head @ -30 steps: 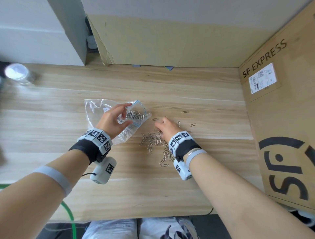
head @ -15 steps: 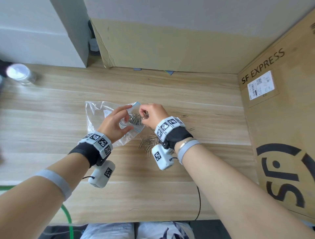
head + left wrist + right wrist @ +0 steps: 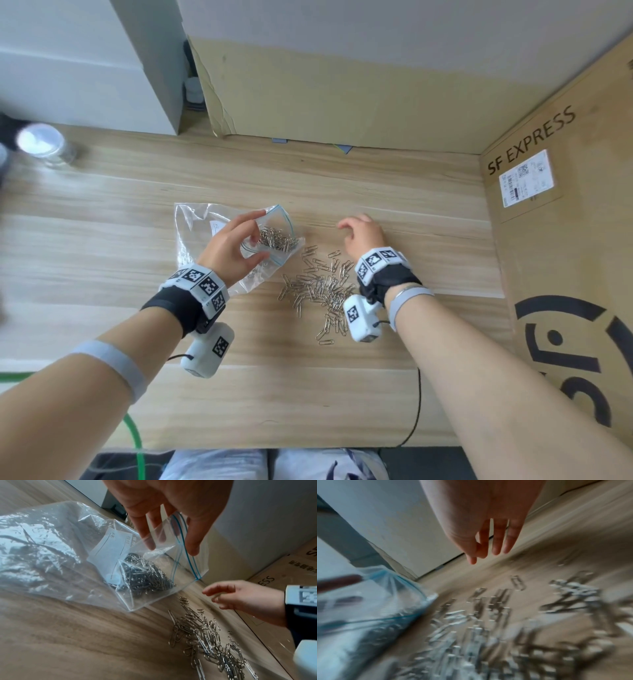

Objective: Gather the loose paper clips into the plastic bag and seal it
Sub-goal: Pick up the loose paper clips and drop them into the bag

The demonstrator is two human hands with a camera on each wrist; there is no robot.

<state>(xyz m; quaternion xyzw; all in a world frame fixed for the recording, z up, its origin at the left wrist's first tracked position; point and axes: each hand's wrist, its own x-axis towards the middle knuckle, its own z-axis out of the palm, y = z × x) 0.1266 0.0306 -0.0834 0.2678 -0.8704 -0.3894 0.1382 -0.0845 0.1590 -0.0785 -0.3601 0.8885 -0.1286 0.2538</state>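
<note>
Since half a second ago the right hand has pulled away from the bag mouth toward the right of centre, its fingers loosely apart and holding nothing I can see.

Head view: the left hand pinches the mouth of the plastic bag at centre left, thumb below and fingers above the opening. Some paper clips already lie inside the bag; the loose paper clips spread just right of it, partly under the right wrist. Bare worktop stretches below and to the left; a cardboard box walls off the right edge, and a blurred jar sits at upper left.

Left wrist view: only here do the bag's blue zip lines and a white label show. The left hand's fingers clamp the bag's rim, and the right hand hangs above the pile, cut off at the right border.

Right wrist view: motion blur smears everything; the right hand's fingers point down, slightly spread, clear of the clips. The bag fills the lower left corner, its contents hard to read.
</note>
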